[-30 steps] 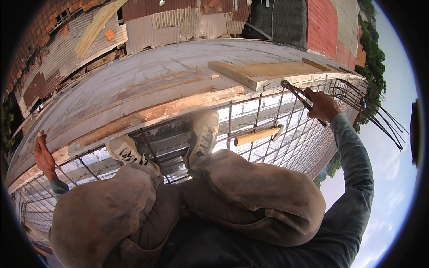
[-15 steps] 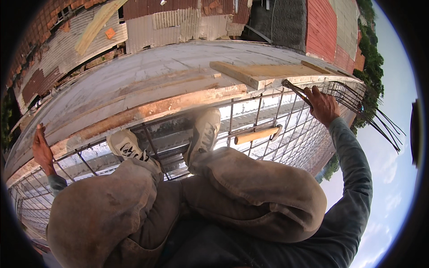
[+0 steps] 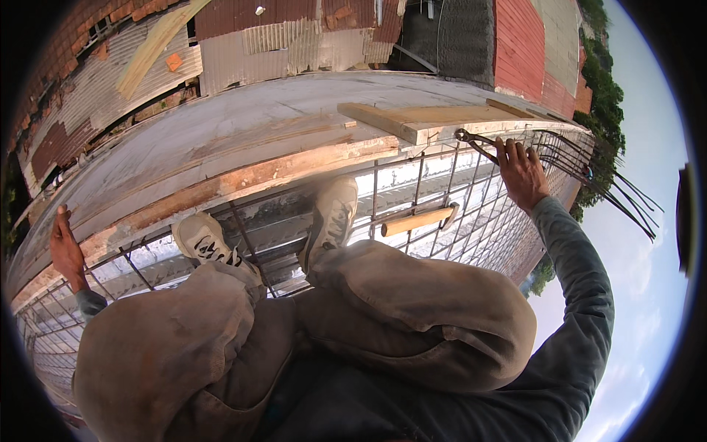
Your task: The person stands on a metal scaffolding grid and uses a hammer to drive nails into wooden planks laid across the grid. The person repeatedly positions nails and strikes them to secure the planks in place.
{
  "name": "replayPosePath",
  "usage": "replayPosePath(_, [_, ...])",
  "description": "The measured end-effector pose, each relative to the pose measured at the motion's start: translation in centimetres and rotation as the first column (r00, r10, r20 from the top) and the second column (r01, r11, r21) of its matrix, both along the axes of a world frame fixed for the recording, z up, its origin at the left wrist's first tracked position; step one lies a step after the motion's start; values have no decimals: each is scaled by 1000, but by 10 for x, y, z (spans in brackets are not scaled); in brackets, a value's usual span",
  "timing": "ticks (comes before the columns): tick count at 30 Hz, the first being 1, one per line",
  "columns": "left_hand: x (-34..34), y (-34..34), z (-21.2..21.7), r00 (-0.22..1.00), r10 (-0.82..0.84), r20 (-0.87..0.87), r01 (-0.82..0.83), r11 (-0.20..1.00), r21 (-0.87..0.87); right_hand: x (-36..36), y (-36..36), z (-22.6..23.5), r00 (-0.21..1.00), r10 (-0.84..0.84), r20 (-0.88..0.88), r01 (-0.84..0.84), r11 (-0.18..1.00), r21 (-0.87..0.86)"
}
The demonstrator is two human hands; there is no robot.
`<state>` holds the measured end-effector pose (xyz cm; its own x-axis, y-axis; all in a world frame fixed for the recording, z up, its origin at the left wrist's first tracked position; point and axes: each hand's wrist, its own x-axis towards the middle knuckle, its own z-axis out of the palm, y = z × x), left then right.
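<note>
My right hand [image 3: 521, 175] is wrapped round the handles of dark pincers [image 3: 480, 143]. Their jaws point left, close to the end of a wooden beam along the edge; whether they grip anything is too small to tell. At the far left, my left hand [image 3: 66, 249] lies against the edge of the long board with its fingers stretched out, holding nothing. A hammer with a wooden handle [image 3: 414, 222] lies on the rebar grid [image 3: 471, 206], between my right shoe and my right hand.
My shoes [image 3: 331, 217] stand on the bars behind a long timber board [image 3: 280, 173]. Beyond it stretches a grey panel wall [image 3: 221, 121], with a wooden frame [image 3: 449, 116] on it. Loose rebar ends [image 3: 626, 199] stick out at the right. Tin roofs [image 3: 294, 44] lie below.
My right hand and the pincers have shifted slightly left, and the pincers' jaws now show parted and rounder. My left hand stays on the board; the view has tilted a little.
</note>
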<state>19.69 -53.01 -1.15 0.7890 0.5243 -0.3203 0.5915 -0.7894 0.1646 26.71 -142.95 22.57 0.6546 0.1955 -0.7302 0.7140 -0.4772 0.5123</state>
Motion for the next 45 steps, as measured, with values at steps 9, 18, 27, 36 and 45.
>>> replayPosePath(9, [-5, 2, -5, 1000, -11, 6, 12, 999, -33, -5, 4, -9, 998, -9, 61, 18, 987, -157])
replayPosePath(18, [-5, 3, -7, 999, -6, 42, 8, 999, -42, 16, -18, -16, 986, -169, -6, 165, 971, -171])
replayPosePath(27, [-5, 4, -4, 996, 4, 84, 6, 993, -119, 49, -34, -14, 980, -148, -136, 135, 986, -99])
replayPosePath(36, [-8, 20, -10, 995, -51, 83, 60, 992, -115, 62, -64, -25, 961, -189, -204, 171, 980, -103])
replayPosePath(45, [-5, 4, -5, 1000, -15, 23, 15, 1000, -9, 45, -72, -30, 914, -388, -122, 379, 921, -88])
